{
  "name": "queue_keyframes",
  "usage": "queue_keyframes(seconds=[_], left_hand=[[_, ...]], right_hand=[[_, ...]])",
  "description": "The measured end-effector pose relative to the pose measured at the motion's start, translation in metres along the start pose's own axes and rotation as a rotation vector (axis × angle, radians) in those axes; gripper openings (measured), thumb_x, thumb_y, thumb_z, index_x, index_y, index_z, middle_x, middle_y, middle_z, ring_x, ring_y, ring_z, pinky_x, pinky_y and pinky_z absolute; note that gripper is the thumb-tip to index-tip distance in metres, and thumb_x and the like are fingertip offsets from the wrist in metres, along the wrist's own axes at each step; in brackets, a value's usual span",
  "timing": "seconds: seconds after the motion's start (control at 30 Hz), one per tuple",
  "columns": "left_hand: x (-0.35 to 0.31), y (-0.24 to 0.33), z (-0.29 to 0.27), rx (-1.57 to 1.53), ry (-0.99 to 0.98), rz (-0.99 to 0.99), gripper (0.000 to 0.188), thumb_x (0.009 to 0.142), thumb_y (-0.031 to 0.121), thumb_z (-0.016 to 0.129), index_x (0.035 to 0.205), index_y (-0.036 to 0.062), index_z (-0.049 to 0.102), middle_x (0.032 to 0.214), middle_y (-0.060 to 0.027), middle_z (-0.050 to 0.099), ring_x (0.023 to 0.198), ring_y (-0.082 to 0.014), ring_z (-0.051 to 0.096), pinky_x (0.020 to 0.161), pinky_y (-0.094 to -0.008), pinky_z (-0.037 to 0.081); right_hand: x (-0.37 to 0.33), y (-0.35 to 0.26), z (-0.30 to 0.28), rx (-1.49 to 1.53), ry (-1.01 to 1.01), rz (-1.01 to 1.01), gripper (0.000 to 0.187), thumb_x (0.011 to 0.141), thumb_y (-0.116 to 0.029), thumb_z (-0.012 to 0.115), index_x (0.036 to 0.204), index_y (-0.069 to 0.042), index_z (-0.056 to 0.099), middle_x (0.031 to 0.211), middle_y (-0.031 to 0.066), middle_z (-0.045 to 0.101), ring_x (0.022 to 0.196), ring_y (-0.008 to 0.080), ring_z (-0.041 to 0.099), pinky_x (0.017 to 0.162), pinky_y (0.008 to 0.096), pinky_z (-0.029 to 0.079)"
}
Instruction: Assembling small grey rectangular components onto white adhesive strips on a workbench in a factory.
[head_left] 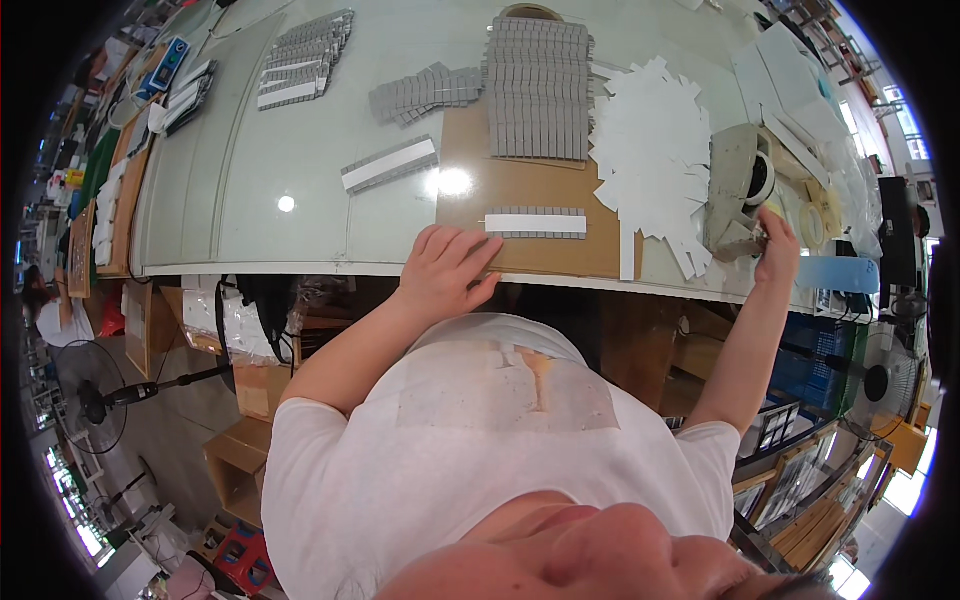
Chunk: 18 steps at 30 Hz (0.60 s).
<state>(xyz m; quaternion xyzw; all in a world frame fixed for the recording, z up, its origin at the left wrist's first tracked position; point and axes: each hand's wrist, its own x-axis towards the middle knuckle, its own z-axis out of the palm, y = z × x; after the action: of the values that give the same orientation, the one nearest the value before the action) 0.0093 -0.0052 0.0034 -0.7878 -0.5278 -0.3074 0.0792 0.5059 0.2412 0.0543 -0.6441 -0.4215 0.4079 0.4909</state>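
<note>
My hands are well apart: the left (448, 268) lies flat-fingered, thumb away from the fingers, at the left end of a white-faced grey segmented strip (535, 223) on the cardboard sheet (560, 185); the right (777, 246) is at the tape dispenser (738, 195), its grip hidden from me. I judge the work partway: this strip, another white-faced strip (390, 166) and some in the far-left pile (303, 60) carry white, while the tall grey stack (538, 90) and plenty of white paper strips (652, 150) seem left.

The table (240, 160) (pale, glossy) carries cardboard (530, 185), white strips (650, 150), grey strips (425, 95) — and a tape dispenser (733, 195).
</note>
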Motion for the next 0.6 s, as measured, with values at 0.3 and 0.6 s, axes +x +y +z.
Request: queue_keyframes(seconds=[0.3, 0.6], left_hand=[[0.0, -0.002, -0.001, -0.013, 0.005, 0.035, 0.047, 0.077, 0.031, 0.076, 0.12, 0.0127, 0.07, 0.115, -0.0014, 0.062, 0.105, -0.0222, 0.057, 0.093, -0.0396, 0.046], [-0.005, -0.003, 0.001, 0.0, -0.027, 0.027, 0.049, 0.079, 0.032, 0.075, 0.124, 0.0123, 0.07, 0.12, -0.0015, 0.062, 0.107, -0.0226, 0.055, 0.096, -0.0411, 0.044]], right_hand=[[-0.123, 0.084, -0.034, -0.277, 0.206, -0.412, 0.014, 0.094, -0.012, 0.074, 0.099, 0.001, 0.073, 0.098, 0.0049, 0.071, 0.09, 0.0132, 0.062, 0.083, 0.0277, 0.05], [-0.22, 0.047, 0.117, -0.406, -0.344, -0.94, 0.015, 0.087, 0.0, 0.068, 0.098, -0.006, 0.06, 0.122, 0.0178, 0.069, 0.102, 0.0336, 0.066, 0.092, 0.0447, 0.051]])
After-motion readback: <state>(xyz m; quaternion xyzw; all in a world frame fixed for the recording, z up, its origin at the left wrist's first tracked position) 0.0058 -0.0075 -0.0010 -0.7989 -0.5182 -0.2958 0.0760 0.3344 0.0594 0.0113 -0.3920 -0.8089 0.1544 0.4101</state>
